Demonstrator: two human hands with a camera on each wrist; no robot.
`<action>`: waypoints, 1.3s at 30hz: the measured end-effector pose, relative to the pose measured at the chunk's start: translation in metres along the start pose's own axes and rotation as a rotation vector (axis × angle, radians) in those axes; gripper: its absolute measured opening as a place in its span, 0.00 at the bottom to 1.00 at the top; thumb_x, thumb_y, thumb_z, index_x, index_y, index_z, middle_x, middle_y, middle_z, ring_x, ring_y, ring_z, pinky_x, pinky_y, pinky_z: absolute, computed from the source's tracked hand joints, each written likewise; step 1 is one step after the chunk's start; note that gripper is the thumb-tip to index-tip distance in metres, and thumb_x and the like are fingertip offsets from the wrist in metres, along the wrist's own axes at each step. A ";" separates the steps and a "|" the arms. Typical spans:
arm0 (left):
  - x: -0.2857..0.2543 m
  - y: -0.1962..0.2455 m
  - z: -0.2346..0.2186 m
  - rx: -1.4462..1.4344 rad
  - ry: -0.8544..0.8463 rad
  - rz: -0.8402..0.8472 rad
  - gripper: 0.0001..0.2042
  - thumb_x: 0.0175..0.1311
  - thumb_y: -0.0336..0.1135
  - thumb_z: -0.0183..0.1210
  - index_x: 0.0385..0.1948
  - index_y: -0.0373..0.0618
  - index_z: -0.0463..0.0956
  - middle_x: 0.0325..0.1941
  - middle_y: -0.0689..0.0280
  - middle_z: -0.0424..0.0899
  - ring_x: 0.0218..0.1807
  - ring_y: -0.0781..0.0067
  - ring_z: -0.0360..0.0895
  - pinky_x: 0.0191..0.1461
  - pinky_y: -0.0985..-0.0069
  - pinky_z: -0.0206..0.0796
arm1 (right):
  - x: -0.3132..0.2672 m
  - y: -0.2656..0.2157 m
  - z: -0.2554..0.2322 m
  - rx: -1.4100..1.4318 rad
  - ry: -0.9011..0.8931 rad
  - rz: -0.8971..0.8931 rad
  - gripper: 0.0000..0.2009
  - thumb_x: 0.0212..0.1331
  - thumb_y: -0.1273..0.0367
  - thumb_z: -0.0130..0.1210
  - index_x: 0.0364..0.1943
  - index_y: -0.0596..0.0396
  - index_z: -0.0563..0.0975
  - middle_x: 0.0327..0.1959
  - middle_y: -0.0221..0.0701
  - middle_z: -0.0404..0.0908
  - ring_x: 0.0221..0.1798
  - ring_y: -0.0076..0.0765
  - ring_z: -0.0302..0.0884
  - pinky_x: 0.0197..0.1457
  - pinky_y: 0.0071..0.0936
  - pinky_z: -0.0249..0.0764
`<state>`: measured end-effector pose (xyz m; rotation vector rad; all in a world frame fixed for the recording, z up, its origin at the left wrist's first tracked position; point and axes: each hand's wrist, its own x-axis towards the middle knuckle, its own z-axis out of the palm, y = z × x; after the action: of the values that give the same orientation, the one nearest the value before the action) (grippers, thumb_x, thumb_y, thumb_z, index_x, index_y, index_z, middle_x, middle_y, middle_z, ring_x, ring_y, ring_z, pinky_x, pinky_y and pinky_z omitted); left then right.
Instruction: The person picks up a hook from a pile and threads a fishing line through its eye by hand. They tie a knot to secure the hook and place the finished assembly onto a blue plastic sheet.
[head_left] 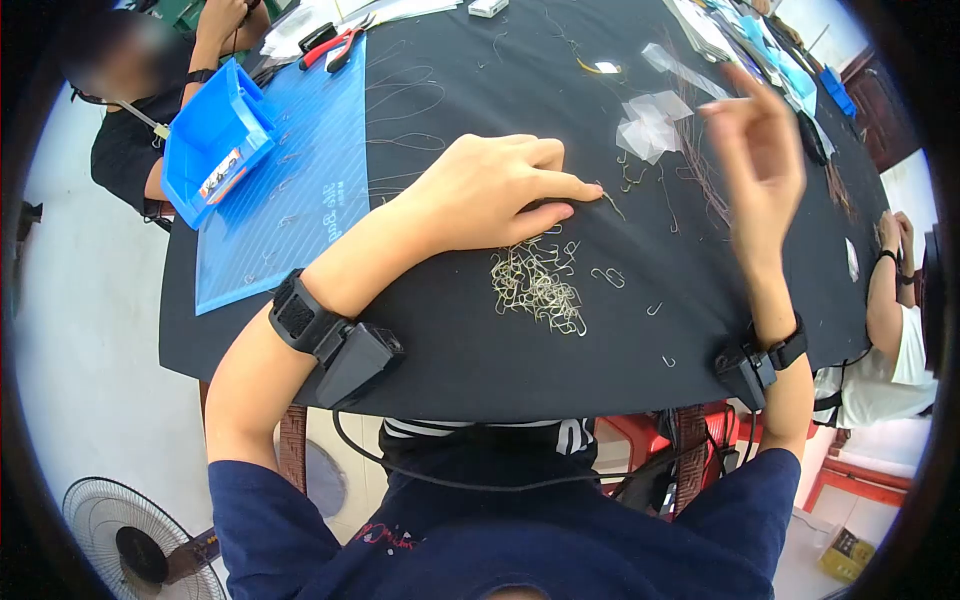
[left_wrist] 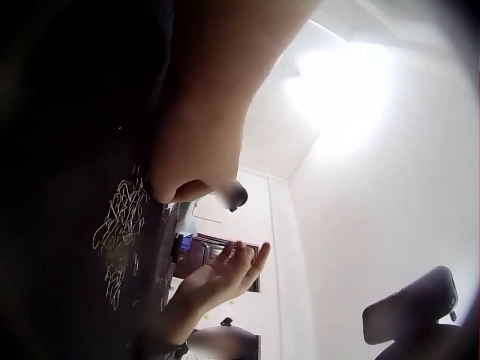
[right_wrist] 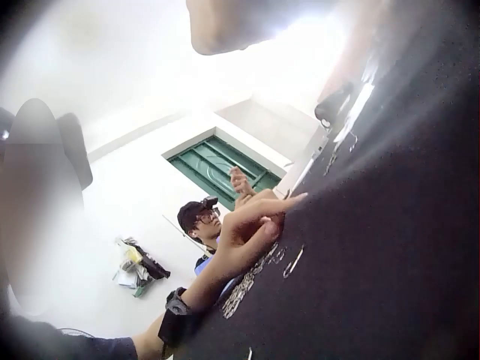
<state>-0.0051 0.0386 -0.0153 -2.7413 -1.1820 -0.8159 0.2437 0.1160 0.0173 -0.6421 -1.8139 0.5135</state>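
Observation:
My left hand [head_left: 490,190] rests on the black cloth, its index fingertip on one end of a thin greenish strand [head_left: 614,207]. Its thumb lies a little apart from that fingertip. Just below the hand is a pile of small metal hooks [head_left: 538,285], also visible in the left wrist view. My right hand [head_left: 760,165] is raised above the cloth to the right, blurred, its fingers loosely spread; I cannot see anything in it. In the right wrist view the left hand [right_wrist: 244,232] has its index finger extended to the cloth beside the hooks [right_wrist: 240,296].
Single hooks [head_left: 608,277] lie right of the pile. Clear plastic pieces [head_left: 652,125] and brown strands [head_left: 705,180] lie farther back. On the left are a blue mat [head_left: 300,200], a blue bin [head_left: 215,150] and red-handled pliers [head_left: 330,50]. Other people sit at both sides.

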 end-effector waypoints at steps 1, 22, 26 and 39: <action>0.000 0.000 0.000 -0.008 -0.005 -0.006 0.14 0.57 0.35 0.61 0.47 0.59 0.81 0.28 0.69 0.74 0.31 0.72 0.76 0.30 0.76 0.68 | 0.004 0.004 -0.008 0.016 0.091 -0.083 0.17 0.63 0.76 0.52 0.57 0.62 0.72 0.38 0.28 0.77 0.44 0.22 0.74 0.54 0.23 0.69; 0.002 0.000 0.001 -0.225 0.097 -0.009 0.04 0.54 0.31 0.63 0.27 0.48 0.77 0.34 0.68 0.76 0.38 0.66 0.77 0.38 0.72 0.71 | 0.000 0.012 0.002 -0.174 -0.565 0.016 0.29 0.49 0.81 0.54 0.61 0.49 0.70 0.38 0.32 0.80 0.36 0.27 0.79 0.41 0.27 0.76; 0.003 0.001 0.001 -0.195 0.090 -0.017 0.04 0.54 0.32 0.63 0.27 0.47 0.76 0.35 0.68 0.77 0.39 0.67 0.76 0.38 0.72 0.70 | -0.001 0.021 -0.002 -0.212 -0.568 -0.004 0.26 0.50 0.78 0.57 0.58 0.50 0.73 0.33 0.30 0.77 0.32 0.25 0.76 0.40 0.26 0.74; -0.005 -0.038 0.019 0.251 0.233 -0.303 0.28 0.60 0.51 0.59 0.53 0.36 0.70 0.55 0.54 0.76 0.62 0.56 0.68 0.65 0.61 0.57 | 0.000 0.007 -0.001 -0.175 -0.781 0.130 0.31 0.47 0.77 0.59 0.62 0.49 0.71 0.29 0.27 0.74 0.35 0.25 0.73 0.46 0.26 0.71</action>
<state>-0.0254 0.0670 -0.0405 -2.2329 -1.5475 -0.9108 0.2455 0.1212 0.0134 -0.7410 -2.5828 0.7684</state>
